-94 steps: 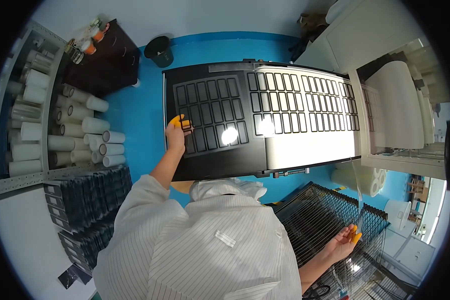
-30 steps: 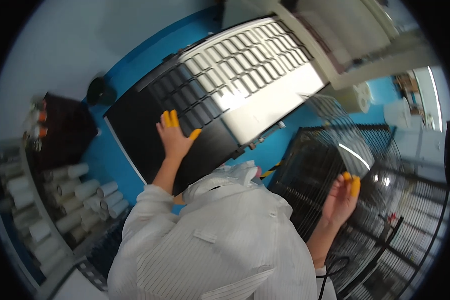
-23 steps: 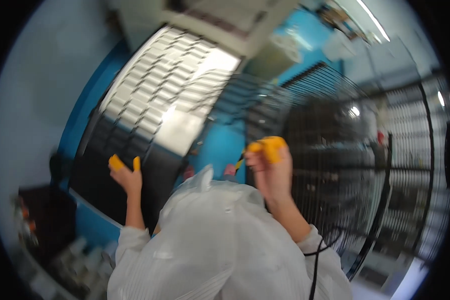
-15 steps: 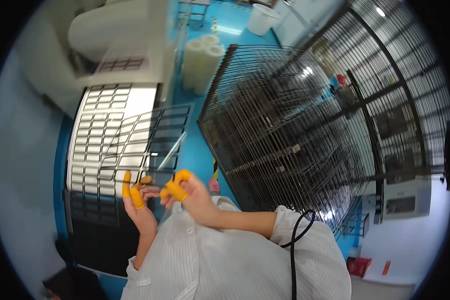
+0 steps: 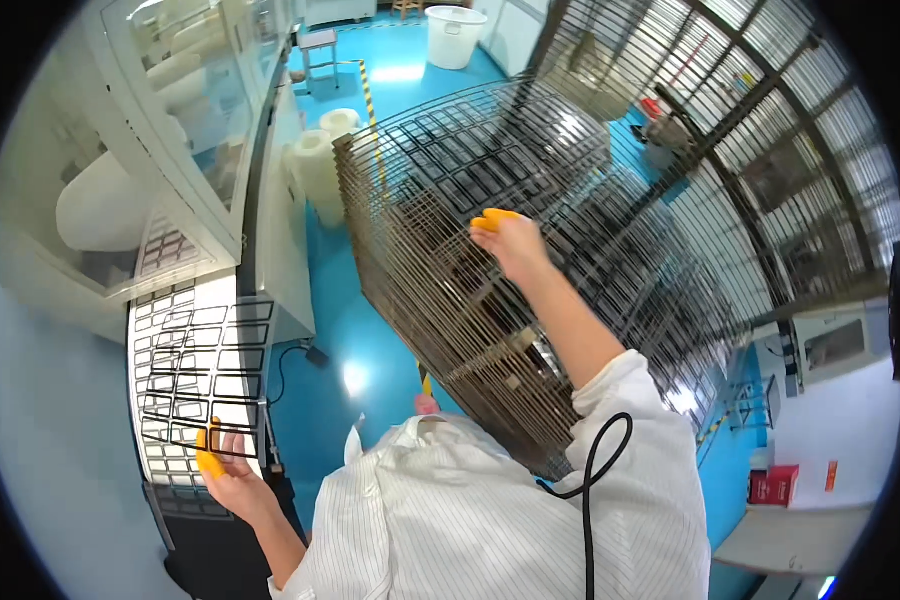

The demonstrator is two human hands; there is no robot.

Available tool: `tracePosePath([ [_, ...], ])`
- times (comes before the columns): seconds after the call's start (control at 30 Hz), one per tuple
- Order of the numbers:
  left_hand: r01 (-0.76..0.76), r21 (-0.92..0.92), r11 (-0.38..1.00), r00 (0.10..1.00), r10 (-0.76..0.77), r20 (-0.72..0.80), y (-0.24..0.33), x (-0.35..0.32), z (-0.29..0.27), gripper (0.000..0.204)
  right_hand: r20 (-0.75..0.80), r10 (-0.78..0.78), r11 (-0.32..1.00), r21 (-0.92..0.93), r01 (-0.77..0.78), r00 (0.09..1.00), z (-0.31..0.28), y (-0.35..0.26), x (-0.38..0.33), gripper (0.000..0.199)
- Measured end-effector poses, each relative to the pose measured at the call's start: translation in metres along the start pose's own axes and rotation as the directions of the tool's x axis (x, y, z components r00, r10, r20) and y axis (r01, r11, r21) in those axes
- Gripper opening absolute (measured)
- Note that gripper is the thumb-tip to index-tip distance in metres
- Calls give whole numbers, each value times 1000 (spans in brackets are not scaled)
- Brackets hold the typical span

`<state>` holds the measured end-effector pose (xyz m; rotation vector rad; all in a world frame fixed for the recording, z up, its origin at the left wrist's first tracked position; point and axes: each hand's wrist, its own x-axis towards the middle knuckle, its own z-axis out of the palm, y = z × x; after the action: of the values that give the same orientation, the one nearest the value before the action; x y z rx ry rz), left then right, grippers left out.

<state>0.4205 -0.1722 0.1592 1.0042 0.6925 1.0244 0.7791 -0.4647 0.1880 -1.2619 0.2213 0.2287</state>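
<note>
At the lower left, my left hand (image 5: pixel 235 485) grips the near edge of a clear sheet printed with rows of black rectangular frames (image 5: pixel 205 375), over a bright white surface (image 5: pixel 232 292). Out over the wire rack (image 5: pixel 420 290), my right hand (image 5: pixel 515 245) is closed, its fingertips pinched at the near edge of a second black-framed sheet (image 5: pixel 475 165). That sheet lies slanting across the top of the rack. Yellow finger cots cover fingertips on both hands. The fingers under the left-hand sheet are partly hidden.
Wire shelving (image 5: pixel 750 130) rises at the right. White rolls (image 5: pixel 315 165) stand beside a glass-sided machine (image 5: pixel 185 130) at the left. A white bin (image 5: pixel 453 38) and a small stool (image 5: pixel 318 45) are farther off. A black cord (image 5: pixel 590 480) hangs over my right sleeve.
My right hand has left the sheet by my left hand and reached up and right to the rack. My left hand has moved down and left, still with its sheet.
</note>
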Motion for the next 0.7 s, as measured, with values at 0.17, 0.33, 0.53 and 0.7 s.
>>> tracePosePath([
  [0.17,-55,-41,998,987,48,-155,-12,22,-23,33,294,350,881,219,-419,889,16,21,40,21],
  [0.33,-120,-60,991,932,92,-350,1,36,-79,33,572,197,515,631,-581,796,63,60,63,24],
  [0.53,-220,-49,974,760,140,-634,18,42,-178,30,376,161,621,680,-390,913,26,69,143,36],
  [0.7,-143,-74,987,583,24,-812,2,30,-275,26,315,-88,855,511,-91,945,-3,31,178,18],
])
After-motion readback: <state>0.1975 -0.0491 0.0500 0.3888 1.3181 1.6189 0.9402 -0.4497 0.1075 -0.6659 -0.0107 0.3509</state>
